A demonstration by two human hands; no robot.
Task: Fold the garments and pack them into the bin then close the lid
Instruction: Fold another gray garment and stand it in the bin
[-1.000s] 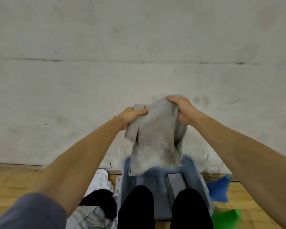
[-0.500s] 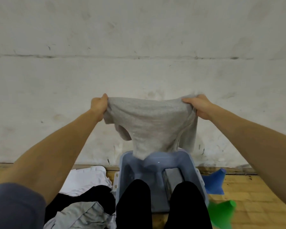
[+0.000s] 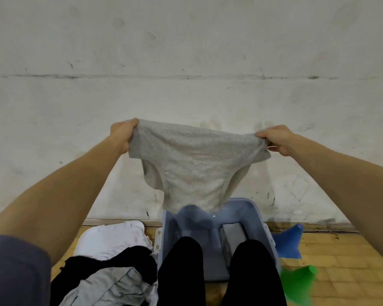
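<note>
Overhead, the left hand (image 3: 121, 134) and right hand (image 3: 275, 139) each pinch a top corner of the grey garment (image 3: 192, 166), stretched between them above the far rim of the open bin (image 3: 260, 219), where a folded item (image 3: 233, 236) lies. Risk: uneven tension could skew the fold, or a slipped corner could drop it unfolded onto the clothes pile (image 3: 111, 270).

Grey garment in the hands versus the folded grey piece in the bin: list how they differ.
The grey garment is spread open and hangs in the air above the bin, gripped by the left hand and right hand; the folded piece is a compact block lying inside the bin, untouched. The held garment looks lighter, the folded piece darker. Both are grey cloth.
</note>
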